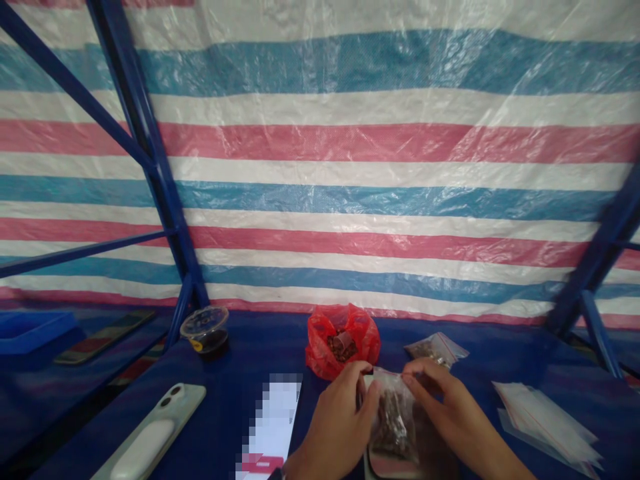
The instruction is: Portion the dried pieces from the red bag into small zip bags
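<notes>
A clear zip bag [397, 420] with dark brownish bits inside is between my hands, its top edge toward the back. My left hand [345, 420] pinches its upper left corner between thumb and fingers. At the upper right corner, the thumb and forefinger of my right hand [443, 400] are closed on the bag's edge. Under the bag lies a flat object with a light rim [369, 467], mostly hidden. Just behind my hands stands an open red plastic bag [320, 343] holding small brown pieces and a translucent scoop or cup [343, 341].
Another filled zip bag [435, 350] lies behind my right hand; flat zip bags [545, 423] are stacked at right. To the left are a lit phone [273, 427], a pale phone [155, 427] and a lidded tub of dark liquid [205, 333]. Blue metal posts [145, 147] flank the striped sheet.
</notes>
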`<state>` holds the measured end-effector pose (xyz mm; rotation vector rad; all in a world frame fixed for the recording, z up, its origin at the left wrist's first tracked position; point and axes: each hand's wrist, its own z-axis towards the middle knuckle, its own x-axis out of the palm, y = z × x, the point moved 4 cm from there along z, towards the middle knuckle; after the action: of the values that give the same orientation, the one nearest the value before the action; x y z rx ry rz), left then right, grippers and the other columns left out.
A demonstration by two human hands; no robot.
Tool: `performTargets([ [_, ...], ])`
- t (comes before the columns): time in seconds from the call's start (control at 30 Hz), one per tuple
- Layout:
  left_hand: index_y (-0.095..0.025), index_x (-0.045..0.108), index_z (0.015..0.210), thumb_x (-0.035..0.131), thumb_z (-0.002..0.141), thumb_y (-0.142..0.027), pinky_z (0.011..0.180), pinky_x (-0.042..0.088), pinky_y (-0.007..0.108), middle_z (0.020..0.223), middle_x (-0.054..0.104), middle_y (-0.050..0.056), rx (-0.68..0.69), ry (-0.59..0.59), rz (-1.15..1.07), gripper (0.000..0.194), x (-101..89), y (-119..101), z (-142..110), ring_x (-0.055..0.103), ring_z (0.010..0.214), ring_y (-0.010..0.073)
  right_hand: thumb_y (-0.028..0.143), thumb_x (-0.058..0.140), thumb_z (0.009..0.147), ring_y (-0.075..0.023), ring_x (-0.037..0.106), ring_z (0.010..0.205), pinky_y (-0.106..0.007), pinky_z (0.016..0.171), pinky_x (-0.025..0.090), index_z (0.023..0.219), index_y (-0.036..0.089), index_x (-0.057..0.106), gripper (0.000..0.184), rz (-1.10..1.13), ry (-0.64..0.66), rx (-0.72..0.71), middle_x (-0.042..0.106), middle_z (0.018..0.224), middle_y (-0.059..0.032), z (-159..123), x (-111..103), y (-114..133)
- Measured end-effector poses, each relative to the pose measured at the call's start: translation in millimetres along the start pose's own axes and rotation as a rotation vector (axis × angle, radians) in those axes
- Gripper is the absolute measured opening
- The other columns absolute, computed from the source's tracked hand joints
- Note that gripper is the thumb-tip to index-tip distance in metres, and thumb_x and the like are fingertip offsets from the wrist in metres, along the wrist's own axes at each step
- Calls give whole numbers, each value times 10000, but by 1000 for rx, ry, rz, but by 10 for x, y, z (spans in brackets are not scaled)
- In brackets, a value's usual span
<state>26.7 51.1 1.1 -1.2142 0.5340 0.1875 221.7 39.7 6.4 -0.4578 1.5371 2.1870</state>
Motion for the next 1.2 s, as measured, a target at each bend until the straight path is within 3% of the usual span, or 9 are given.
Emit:
performTargets([
  [0.13, -188, 652, 881, 486, 1007, -558, 681, 449, 275, 796, 663, 23, -50, 35, -314, 425, 123, 64, 58, 608, 757, 191, 542, 684, 888, -218, 721, 811, -290, 730, 578, 943, 243, 733, 308, 224, -52, 44, 759, 859, -28, 15, 23, 116],
  [0.2, -192, 622, 831, 489, 997, -598, 647, 419, 267, 738, 601, -4, -62, 23, -380, 458, 141, 80, 80, 554, 707, 172, 552, 752, 837, -221, 739, 818, -293, 727, 591, 1038, 249, 723, 365, 314, -92, 69, 767, 878, -25, 23, 24, 118],
  [0.33, -188, 645, 867, 503, 1002, -581, 665, 414, 267, 756, 595, -6, -53, -6, -363, 439, 123, 74, 85, 546, 720, 170, 549, 814, 789, -207, 731, 753, -286, 685, 592, 1051, 251, 692, 416, 395, -138, 78, 742, 804, -9, 35, 25, 88],
  [0.53, -180, 695, 871, 525, 1008, -540, 690, 429, 275, 817, 650, 30, 2, -59, -254, 421, 111, -29, 50, 576, 756, 182, 551, 760, 848, -205, 721, 736, -285, 660, 591, 1049, 274, 599, 378, 391, -206, 29, 721, 812, -7, 6, 54, 73],
  [0.7, -177, 717, 944, 591, 970, -577, 706, 466, 277, 854, 710, 39, -66, -26, -421, 420, 168, -35, 63, 619, 780, 191, 527, 732, 872, -199, 719, 779, -284, 690, 590, 1190, 280, 537, 447, 385, -206, 42, 714, 863, -7, -15, 72, 50],
  [0.9, -168, 752, 940, 625, 941, -588, 681, 475, 276, 835, 721, 46, -89, -19, -481, 439, 168, 9, 100, 631, 761, 195, 501, 746, 855, -196, 717, 815, -297, 764, 596, 1203, 268, 565, 457, 416, -151, 74, 708, 884, -9, -26, 106, 94],
  [1.1, -184, 771, 960, 604, 962, -538, 728, 499, 284, 889, 752, 59, -51, -28, -382, 392, 160, -22, 70, 653, 802, 205, 485, 797, 806, -176, 662, 681, -263, 626, 556, 1058, 277, 609, 378, 437, -196, 60, 686, 787, 22, -26, 89, 153],
  [1.2, -188, 779, 990, 601, 966, -529, 763, 516, 298, 922, 767, 70, -41, -21, -387, 385, 168, -39, 60, 675, 842, 222, 499, 787, 819, -175, 668, 692, -260, 632, 554, 1092, 283, 607, 393, 441, -186, 58, 692, 800, 22, -31, 104, 147],
])
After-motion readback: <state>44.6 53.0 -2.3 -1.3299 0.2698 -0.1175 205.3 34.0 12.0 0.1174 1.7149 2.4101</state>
